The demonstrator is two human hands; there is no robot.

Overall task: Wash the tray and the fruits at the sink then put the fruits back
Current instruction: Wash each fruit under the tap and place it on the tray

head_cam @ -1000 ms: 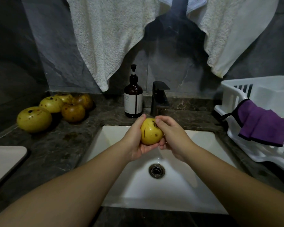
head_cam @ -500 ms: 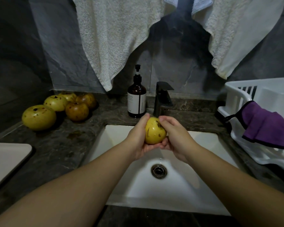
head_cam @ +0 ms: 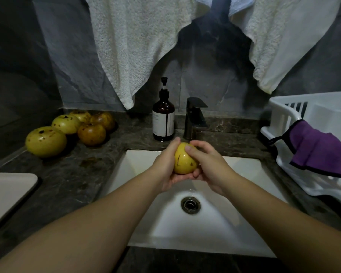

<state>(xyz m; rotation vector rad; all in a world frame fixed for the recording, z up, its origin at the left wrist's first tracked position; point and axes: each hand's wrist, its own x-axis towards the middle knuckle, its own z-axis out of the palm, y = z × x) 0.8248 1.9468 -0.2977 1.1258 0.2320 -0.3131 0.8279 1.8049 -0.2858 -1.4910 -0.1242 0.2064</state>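
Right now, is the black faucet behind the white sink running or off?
Cannot tell. No stream shows below the black faucet; both hands hide the space under its spout, holding the yellow fruit there. The white sink shows no clear splashing.

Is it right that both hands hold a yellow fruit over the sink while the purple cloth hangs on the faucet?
Not quite. In the head view the purple cloth hangs over the white dish rack, not the faucet. The rest holds: left hand and right hand hold the yellow fruit over the sink.
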